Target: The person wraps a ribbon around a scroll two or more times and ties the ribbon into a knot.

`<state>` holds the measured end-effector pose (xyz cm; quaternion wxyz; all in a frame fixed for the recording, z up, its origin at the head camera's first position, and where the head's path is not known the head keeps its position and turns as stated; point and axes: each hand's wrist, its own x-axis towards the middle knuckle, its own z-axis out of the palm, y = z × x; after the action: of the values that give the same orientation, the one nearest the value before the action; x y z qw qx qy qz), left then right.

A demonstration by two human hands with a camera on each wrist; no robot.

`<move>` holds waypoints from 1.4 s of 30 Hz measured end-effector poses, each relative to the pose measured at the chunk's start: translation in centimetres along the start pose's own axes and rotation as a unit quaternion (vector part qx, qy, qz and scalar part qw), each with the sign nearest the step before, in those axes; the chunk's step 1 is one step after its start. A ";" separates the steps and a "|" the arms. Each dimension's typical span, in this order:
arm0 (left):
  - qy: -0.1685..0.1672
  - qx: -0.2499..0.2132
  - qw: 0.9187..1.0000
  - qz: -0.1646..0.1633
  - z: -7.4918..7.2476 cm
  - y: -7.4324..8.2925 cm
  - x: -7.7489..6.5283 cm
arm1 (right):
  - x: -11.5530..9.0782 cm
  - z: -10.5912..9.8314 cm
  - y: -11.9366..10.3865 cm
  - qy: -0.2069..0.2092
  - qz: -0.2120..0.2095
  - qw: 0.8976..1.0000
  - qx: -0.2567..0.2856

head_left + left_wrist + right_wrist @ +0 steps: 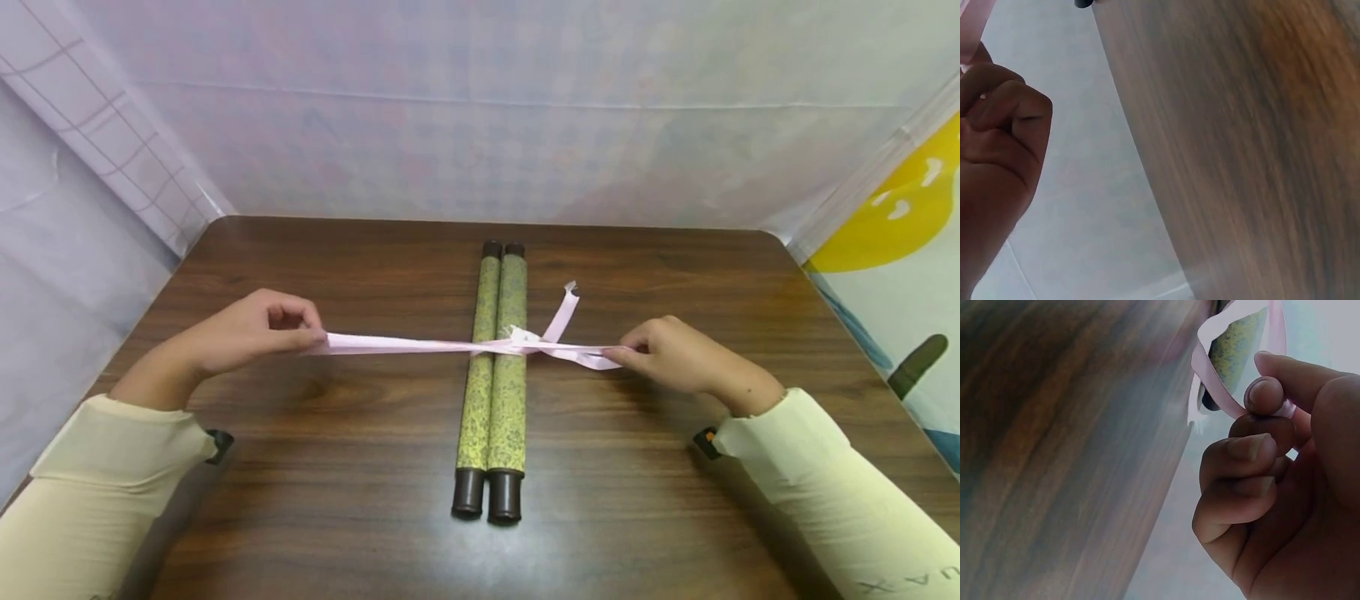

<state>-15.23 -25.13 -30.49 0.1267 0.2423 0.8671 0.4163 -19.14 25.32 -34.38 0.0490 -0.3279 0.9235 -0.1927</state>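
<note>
Two rolled scrolls, a left scroll (pixel 476 408) and a right scroll (pixel 509 408), lie side by side on the table, with yellow-green patterned covers and dark end knobs. A pink ribbon (pixel 397 344) crosses their middle, with a knot on the right scroll. My left hand (pixel 251 333) pinches one stretch of ribbon, pulled straight out to the left. On the other side my right hand (pixel 678 358) pinches a ribbon loop (pixel 1211 370) between thumb and fingertips. A loose ribbon end (pixel 561 315) points away behind the knot. Both hands are raised beside the scrolls.
The brown wooden table (pixel 337 517) has rounded far corners. Pale patterned sheeting (pixel 480 150) hangs behind it and along the left. A sheet with a yellow print (pixel 892 217) hangs at the right. Dark wrist devices show below both sleeves.
</note>
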 end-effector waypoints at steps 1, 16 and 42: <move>-0.007 -0.001 1.000 0.001 0.0 0.0 0.0 | 0.0 0.0 0.0 0.000 0.000 1.000 0.000; -0.119 -0.283 0.940 0.152 0.1 0.0 0.0 | 0.2 0.1 0.3 -0.010 0.012 1.000 0.006; -0.045 -0.245 0.954 0.167 -1.1 -1.2 -1.7 | -0.3 -0.6 0.9 -0.012 0.032 0.999 0.001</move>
<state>-14.62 -27.39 -30.72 0.1495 0.3636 0.6789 0.6201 -19.53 26.33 -34.22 0.0664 -0.3000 0.9328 -0.1882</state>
